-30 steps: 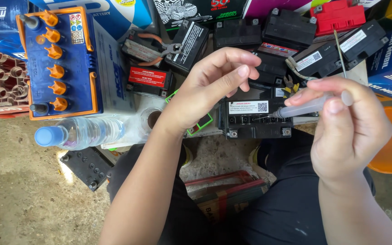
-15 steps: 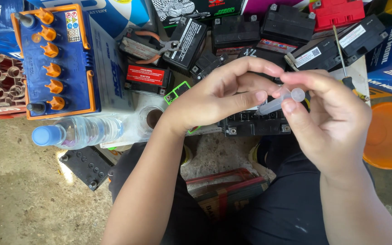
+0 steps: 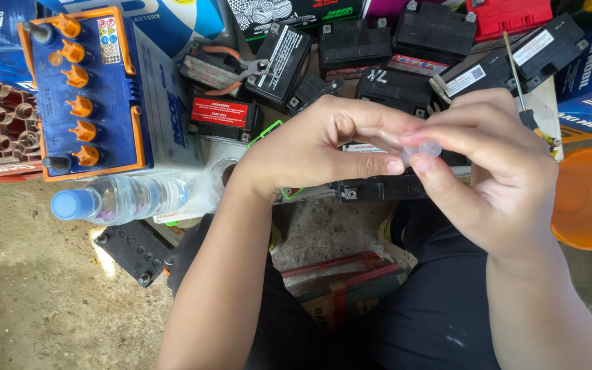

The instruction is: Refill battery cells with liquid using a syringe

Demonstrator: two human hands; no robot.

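Clear plastic, a small syringe barrel (image 3: 416, 149), sits pinched between both my hands, above the small black battery (image 3: 378, 186) in front of my knees. My right hand (image 3: 495, 171) has thumb and forefinger closed on its round end; my left hand (image 3: 323, 147) has thumb and fingers closed around the front of it, hiding the tip. To my left lies a clear plastic water bottle with a blue cap (image 3: 121, 200), just below the large blue battery with orange caps (image 3: 83, 89). An orange plastic bowl (image 3: 587, 199) sits to my right, and orange-handled pliers (image 3: 231, 68) rest on the black batteries beyond.
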